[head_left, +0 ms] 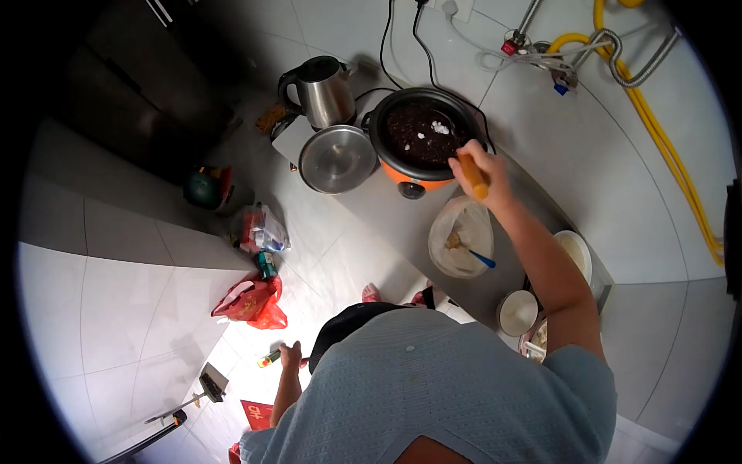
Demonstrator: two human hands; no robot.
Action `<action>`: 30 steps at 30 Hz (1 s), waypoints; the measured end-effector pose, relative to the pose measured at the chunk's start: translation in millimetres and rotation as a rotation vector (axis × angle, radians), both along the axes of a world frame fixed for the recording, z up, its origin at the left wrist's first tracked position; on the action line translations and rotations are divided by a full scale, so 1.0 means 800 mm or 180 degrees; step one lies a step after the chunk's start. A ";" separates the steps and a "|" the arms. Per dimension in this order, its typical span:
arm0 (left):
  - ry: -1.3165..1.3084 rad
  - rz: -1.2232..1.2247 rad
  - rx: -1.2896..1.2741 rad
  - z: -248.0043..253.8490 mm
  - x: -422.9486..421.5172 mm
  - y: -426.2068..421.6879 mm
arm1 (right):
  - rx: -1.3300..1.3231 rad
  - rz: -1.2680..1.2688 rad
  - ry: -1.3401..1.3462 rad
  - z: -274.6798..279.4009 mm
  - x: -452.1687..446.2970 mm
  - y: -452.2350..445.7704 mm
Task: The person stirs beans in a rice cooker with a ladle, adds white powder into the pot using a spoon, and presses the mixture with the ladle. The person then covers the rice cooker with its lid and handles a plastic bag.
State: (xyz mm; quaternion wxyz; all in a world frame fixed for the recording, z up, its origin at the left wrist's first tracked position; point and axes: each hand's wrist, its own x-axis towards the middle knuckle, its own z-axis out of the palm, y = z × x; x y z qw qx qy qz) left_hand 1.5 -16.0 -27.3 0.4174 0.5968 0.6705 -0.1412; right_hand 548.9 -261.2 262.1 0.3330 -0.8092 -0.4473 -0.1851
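Right fingers: your right hand is clenched round the orange handle, above the cooker's near-right rim; you can't see the handle's far end clearly.
Left fingers: your left hand is low at the left, just beside a small colorful item; you cannot tell whether the fingers grasp it.
Cooker: the orange cooker with its black rim sits at the far part of the counter, holding a dark mix with white lumps on top.
Tub: nearer than the cooker, the white tub has pale stuff inside and a blue spoon leaning at its right edge.
Lid: the round lid lies just left of the cooker.
Kettle: the steel kettle stands upright beyond the lid.
Right side: a cup and a white bowl are near your right forearm.
Floor: a red bag is at the left.
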 end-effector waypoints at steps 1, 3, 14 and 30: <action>-0.0059 0.0224 0.0213 -0.006 -0.009 -0.012 | 0.0340 -0.0169 0.0083 0.001 0.002 0.002; -0.0069 0.0441 0.0204 -0.014 -0.025 -0.024 | 0.0528 -0.0266 0.0316 -0.006 0.016 0.003; -0.0162 0.0696 -0.0164 -0.034 -0.029 -0.033 | 0.1864 -0.0421 0.2862 0.043 0.004 -0.007; -0.0150 0.0794 -0.0275 -0.053 -0.031 -0.031 | 0.0181 0.0418 -0.0352 0.045 -0.020 -0.024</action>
